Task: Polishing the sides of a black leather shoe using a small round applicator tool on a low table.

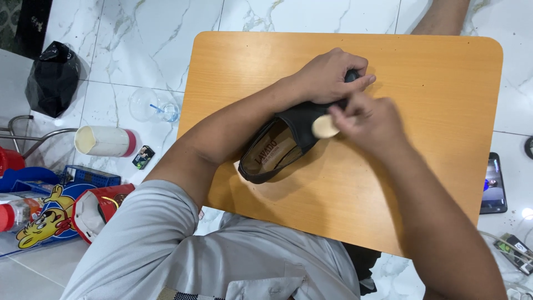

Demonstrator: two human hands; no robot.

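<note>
Left hand (327, 75) clamps the black shoe's (288, 139) toe on the wooden counter (433, 111). Right hand (369, 119) pinches a small tan pad (323, 127) against it.

The shoe (288, 139) looks like matt black leather; the table (433, 111) is smooth wood; the floor (144, 44) is glossy marble.

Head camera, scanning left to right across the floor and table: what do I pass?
Black bag → cream cylinder with red end → clear plastic cup → black shoe → left hand on the toe → right hand holding a pale round pad → phone.
</note>
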